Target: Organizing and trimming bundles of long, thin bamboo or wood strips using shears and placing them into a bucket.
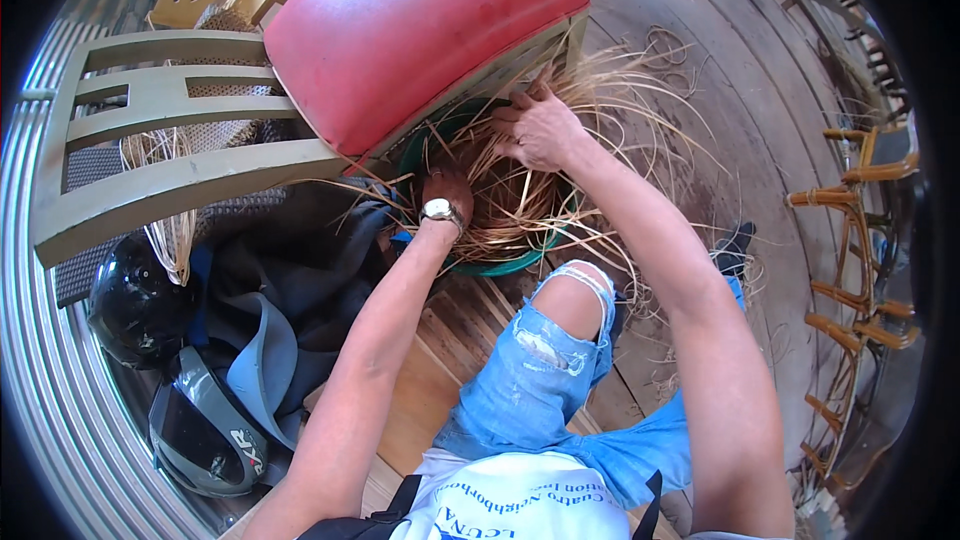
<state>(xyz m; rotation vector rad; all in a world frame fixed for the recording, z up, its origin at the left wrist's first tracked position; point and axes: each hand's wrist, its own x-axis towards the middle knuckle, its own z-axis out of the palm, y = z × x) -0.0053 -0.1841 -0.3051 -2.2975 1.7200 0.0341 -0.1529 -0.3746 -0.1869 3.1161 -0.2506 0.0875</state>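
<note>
Cane strips (520, 205) fill green tub (500, 265), hands among them.

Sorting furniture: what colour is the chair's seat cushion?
Red; the seat cushion shows best in the head view.

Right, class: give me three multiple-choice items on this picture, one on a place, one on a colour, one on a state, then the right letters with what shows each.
1. Where is the left hand?
A. down in the green tub among the cane strips
B. on the black helmet
C. on the knee

2. What colour is the chair seat?
A. blue
B. red
C. yellow

3. How is the right hand?
A. flat on the floor
C. closed around a helmet strap
B. fingers spread, pressing into the strips at the tub's far rim

Answers: 1 A, the wrist with the watch dips into the tub; 2 B, the cushion is plainly red; 3 B, the fingers splay over the strips beside the seat edge.
</note>
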